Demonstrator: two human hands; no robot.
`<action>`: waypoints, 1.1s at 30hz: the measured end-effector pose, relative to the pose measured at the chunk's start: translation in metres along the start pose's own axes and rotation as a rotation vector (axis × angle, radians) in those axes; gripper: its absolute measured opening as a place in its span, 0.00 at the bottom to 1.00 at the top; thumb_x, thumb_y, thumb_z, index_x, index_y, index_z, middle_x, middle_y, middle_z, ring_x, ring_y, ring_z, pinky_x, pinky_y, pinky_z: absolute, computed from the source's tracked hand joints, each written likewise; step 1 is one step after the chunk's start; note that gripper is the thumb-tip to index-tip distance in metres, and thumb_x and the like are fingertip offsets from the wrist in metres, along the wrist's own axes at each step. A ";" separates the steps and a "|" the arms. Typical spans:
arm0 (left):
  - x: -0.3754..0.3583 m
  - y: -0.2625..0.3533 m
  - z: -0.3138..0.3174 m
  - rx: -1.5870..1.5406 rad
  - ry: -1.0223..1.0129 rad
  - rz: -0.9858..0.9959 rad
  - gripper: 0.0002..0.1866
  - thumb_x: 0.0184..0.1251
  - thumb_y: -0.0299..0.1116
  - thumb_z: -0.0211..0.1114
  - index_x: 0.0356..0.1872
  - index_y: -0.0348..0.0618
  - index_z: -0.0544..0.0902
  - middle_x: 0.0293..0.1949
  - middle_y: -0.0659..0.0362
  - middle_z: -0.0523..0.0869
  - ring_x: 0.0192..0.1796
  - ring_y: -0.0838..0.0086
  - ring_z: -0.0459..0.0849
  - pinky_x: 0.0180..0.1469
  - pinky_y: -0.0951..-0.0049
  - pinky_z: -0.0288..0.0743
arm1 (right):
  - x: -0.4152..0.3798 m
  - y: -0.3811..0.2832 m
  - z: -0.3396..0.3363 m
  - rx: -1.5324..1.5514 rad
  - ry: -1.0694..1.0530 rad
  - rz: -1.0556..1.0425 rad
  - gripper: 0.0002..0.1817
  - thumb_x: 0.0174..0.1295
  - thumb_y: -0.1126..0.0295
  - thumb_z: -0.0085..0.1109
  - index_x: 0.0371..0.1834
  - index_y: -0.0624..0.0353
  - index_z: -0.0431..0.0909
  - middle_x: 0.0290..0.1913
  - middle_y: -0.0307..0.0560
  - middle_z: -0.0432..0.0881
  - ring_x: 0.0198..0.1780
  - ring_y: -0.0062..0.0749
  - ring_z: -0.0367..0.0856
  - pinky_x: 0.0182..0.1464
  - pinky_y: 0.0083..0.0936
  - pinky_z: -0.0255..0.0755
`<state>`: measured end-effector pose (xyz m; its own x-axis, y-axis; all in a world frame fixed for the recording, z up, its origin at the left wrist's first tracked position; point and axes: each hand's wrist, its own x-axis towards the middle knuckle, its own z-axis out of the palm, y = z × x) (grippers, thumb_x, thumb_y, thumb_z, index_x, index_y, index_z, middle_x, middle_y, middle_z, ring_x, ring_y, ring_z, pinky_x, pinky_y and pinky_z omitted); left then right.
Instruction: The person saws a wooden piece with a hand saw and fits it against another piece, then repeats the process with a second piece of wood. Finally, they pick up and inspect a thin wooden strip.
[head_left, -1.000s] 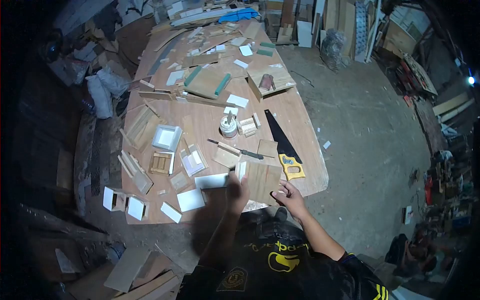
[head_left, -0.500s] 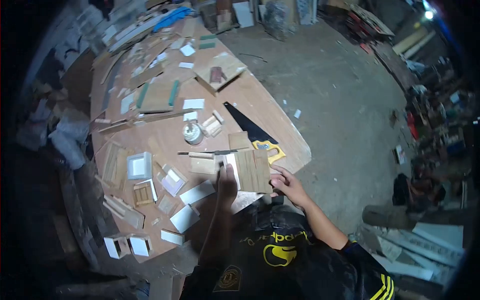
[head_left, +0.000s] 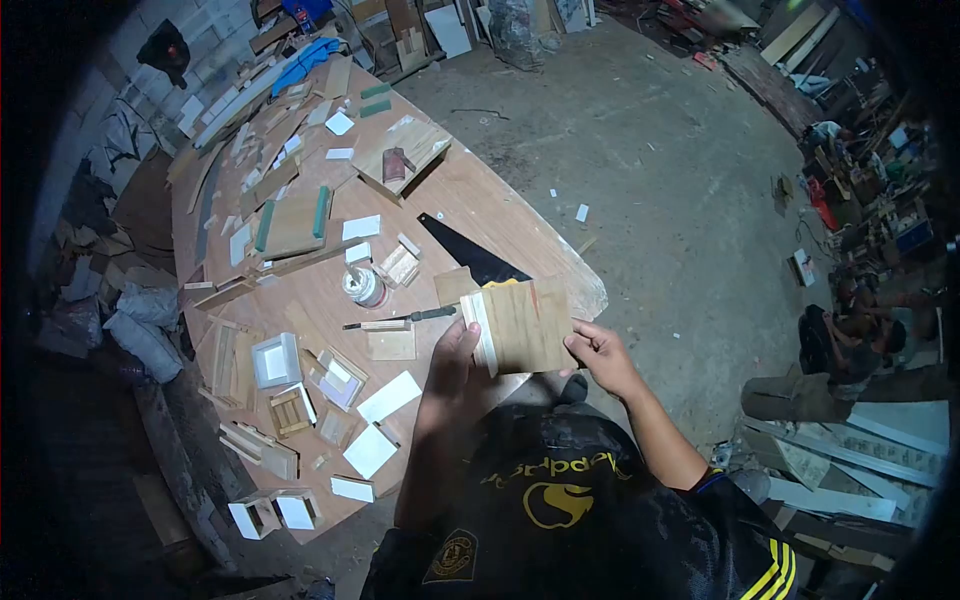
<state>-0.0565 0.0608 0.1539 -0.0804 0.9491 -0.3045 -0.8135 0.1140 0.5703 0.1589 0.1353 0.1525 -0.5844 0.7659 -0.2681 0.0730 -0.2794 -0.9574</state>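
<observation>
A plywood board (head_left: 533, 328) with a white strip along its left edge is held up over the near edge of the table. My left hand (head_left: 455, 358) grips it by that white edge, thumb on top. My right hand (head_left: 602, 358) pinches the opposite edge, with the fingers partly hidden beneath. Just beyond the board lies a handsaw (head_left: 468, 248), its yellow handle mostly covered by the board. To the left are a thin dark tool (head_left: 420, 316), a small wooden piece (head_left: 392, 343) and an open jar (head_left: 364, 288) of whitish stuff.
Across the table (head_left: 490, 205) lie several small wooden assemblies, white panels and offcuts. A wooden box (head_left: 425, 145) carries a reddish-brown block (head_left: 397, 164). Boards and scrap (head_left: 845, 450) are piled on the floor at the right.
The board has moved slightly to the right in view and turned a little. My right hand's fingers have closed more on its edge. The camera view has shifted too.
</observation>
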 end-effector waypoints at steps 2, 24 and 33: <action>-0.003 0.001 0.015 0.024 -0.057 -0.006 0.25 0.72 0.37 0.55 0.62 0.31 0.66 0.56 0.47 0.77 0.57 0.61 0.78 0.61 0.63 0.71 | -0.001 -0.002 -0.013 0.058 0.019 0.030 0.20 0.72 0.70 0.49 0.64 0.67 0.71 0.43 0.39 0.82 0.37 0.18 0.80 0.38 0.19 0.77; 0.122 -0.150 0.198 0.716 0.024 0.330 0.16 0.71 0.34 0.61 0.53 0.38 0.71 0.36 0.63 0.81 0.34 0.86 0.76 0.34 0.82 0.70 | -0.064 -0.063 -0.180 -0.741 0.460 -0.541 0.30 0.51 0.60 0.72 0.58 0.58 0.76 0.49 0.48 0.78 0.50 0.40 0.76 0.53 0.34 0.71; 0.161 -0.191 0.251 0.581 0.015 0.157 0.13 0.72 0.34 0.59 0.50 0.39 0.69 0.37 0.60 0.82 0.35 0.83 0.78 0.36 0.81 0.73 | -0.060 -0.058 -0.232 -0.911 0.660 -0.527 0.27 0.48 0.60 0.72 0.53 0.54 0.81 0.44 0.40 0.81 0.48 0.36 0.75 0.48 0.32 0.69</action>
<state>0.2307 0.2659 0.1874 -0.1856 0.9639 -0.1908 -0.3433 0.1183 0.9317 0.3770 0.2394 0.1988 -0.2134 0.8814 0.4214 0.6415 0.4518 -0.6200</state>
